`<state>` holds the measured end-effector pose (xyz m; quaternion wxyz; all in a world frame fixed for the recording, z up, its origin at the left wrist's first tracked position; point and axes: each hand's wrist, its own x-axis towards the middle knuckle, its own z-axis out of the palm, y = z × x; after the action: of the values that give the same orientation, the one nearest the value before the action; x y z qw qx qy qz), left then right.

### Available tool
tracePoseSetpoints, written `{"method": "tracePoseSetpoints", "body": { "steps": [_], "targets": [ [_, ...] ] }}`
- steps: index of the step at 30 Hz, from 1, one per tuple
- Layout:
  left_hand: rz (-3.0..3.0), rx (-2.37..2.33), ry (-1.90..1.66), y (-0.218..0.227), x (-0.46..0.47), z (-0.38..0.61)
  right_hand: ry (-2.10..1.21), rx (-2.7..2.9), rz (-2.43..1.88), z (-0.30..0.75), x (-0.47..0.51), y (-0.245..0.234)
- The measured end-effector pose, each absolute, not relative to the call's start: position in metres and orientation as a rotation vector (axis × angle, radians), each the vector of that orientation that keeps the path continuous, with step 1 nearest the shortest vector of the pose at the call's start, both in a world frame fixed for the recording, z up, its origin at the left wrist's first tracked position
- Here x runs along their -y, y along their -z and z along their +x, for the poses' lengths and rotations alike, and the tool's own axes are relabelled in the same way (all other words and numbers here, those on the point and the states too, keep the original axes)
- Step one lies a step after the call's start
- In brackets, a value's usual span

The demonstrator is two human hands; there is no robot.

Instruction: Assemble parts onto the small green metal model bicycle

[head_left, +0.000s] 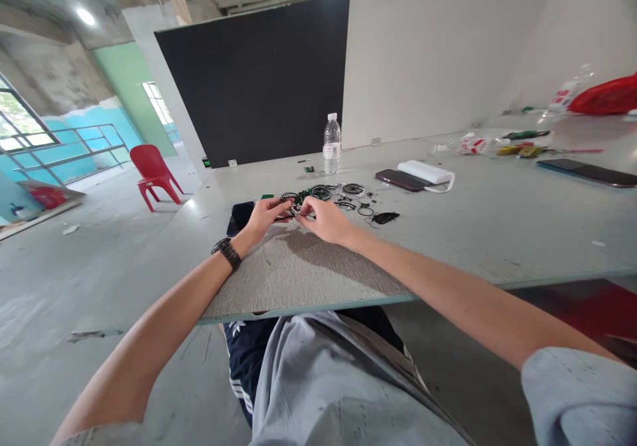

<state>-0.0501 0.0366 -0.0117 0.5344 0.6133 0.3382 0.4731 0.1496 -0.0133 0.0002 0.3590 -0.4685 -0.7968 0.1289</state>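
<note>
My left hand [263, 217], a dark watch on its wrist, and my right hand [323, 220] meet just above the table. Their fingertips pinch a small part [295, 211], thin, dark and partly shiny; the fingers hide most of it. Right behind the hands lie small spoked wheels, one black-rimmed [321, 192] and another farther right [353, 189]. A thin ring [365, 211] and a black piece [385, 218] lie to the right of my right hand, among several tiny dark parts. Close to my left hand is a dark phone [240, 218].
A water bottle [332, 144] stands upright behind the parts, before a black panel [259, 81]. To the right lie another phone [402, 180], a white power bank [425, 172] and a third phone [590, 172]. The table's front edge [318, 308] runs near my lap.
</note>
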Motion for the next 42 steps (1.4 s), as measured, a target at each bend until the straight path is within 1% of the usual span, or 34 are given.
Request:
{"method": "tracePoseSetpoints", "body": {
  "steps": [7, 15, 28, 33, 39, 42],
  "targets": [
    [1.467, -0.825, -1.120, 0.0100, -0.0339, -0.0484, -0.304, 2.082, -1.171, 0.1505, 0.0112, 0.0024],
    [1.470, -0.837, -1.127, 0.0089, -0.0339, -0.0483, -0.284, 2.054, -1.263, 0.1502, 0.0129, 0.0006],
    [1.568, -0.879, -1.128, 0.0137, -0.0388, -0.0484, -0.277, 2.111, -1.253, 0.1505, 0.0107, 0.0038],
    [1.652, -0.844, -1.069, 0.0137, -0.0369, -0.0463, -0.299, 2.116, -1.255, 0.1498, 0.0119, 0.0032],
    [1.949, -0.834, -1.019, 0.0146, -0.0343, -0.0470, -0.308, 2.187, -1.279, 0.1494, 0.0116, 0.0029],
    [1.921, -0.832, -1.003, 0.0163, -0.0358, -0.0475, -0.320, 2.235, -1.280, 0.1495, 0.0120, 0.0026]
  ]
}}
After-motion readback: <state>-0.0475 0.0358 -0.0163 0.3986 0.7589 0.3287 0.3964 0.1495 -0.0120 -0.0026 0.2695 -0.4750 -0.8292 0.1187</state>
